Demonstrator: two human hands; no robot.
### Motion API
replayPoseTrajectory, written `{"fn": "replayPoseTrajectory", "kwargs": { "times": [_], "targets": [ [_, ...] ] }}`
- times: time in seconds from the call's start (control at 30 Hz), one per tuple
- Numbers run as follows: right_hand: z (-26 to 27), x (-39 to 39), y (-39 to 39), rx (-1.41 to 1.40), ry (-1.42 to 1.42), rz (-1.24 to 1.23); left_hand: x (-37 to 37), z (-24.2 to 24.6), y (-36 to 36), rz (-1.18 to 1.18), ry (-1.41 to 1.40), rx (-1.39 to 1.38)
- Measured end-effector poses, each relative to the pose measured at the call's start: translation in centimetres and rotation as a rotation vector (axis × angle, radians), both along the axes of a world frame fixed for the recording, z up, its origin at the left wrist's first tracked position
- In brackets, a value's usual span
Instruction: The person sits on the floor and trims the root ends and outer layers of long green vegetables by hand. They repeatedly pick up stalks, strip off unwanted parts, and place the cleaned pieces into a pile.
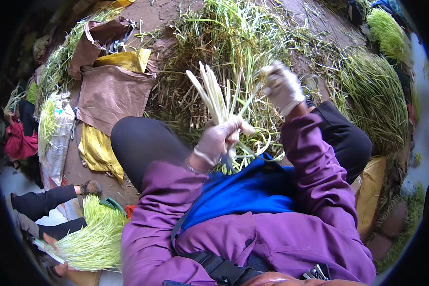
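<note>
My left hand [221, 137], in a pale thin glove, grips a bundle of white plant stalks [214, 94] in front of my lap. Their cut-looking white ends point up and away from me, and limp green leaves [268, 141] trail below the fist. My right hand [284, 87], also gloved, is raised to the right of the bundle with curled fingers. It is blurred by motion. A pale green leaf [252, 94] stretches from the bundle towards it, but whether the fingers hold the leaf is unclear. A blue cloth [250, 189] covers my lap.
A large heap of loose green and browned leaves [228, 46] lies ahead, with another pile [375, 96] at right. Brown cloth [114, 94] and yellow sacking [100, 150] lie at left. Another person's hands [59, 268] hold a big yellow-green bundle [93, 243] at lower left.
</note>
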State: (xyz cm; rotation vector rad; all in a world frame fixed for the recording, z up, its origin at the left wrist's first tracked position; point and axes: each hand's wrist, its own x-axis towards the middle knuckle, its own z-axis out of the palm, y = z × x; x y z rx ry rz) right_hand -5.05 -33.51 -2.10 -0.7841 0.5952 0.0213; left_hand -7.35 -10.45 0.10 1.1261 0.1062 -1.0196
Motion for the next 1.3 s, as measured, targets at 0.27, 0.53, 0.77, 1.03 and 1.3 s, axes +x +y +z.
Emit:
{"fn": "replayPoseTrajectory", "kwargs": {
  "times": [0.27, 0.53, 0.77, 1.03, 1.3],
  "targets": [
    [-3.3, -2.2, -5.8, -0.796, 0.197, 0.386, 1.1, -1.7, 0.4, 0.017, -0.029, -0.063],
    [2.2, -2.4, 3.9, -0.628, -0.479, 0.867, 3.7, -2.0, 1.7, 0.207, 0.062, -0.339],
    [4.2, -3.1, 7.3, -1.497, -0.545, 0.926, 3.8, -1.1, 2.6, 0.085, 0.012, -0.327],
    [3.7, -3.2, 6.9, -0.790, -0.358, 1.070, 3.8, 0.3, 2.9, 0.231, -0.033, -0.424],
    [5.9, -4.2, 6.5, -1.152, -0.344, 1.130, 3.9, 0.9, 3.6, 0.217, -0.067, -0.501]
  ]
}}
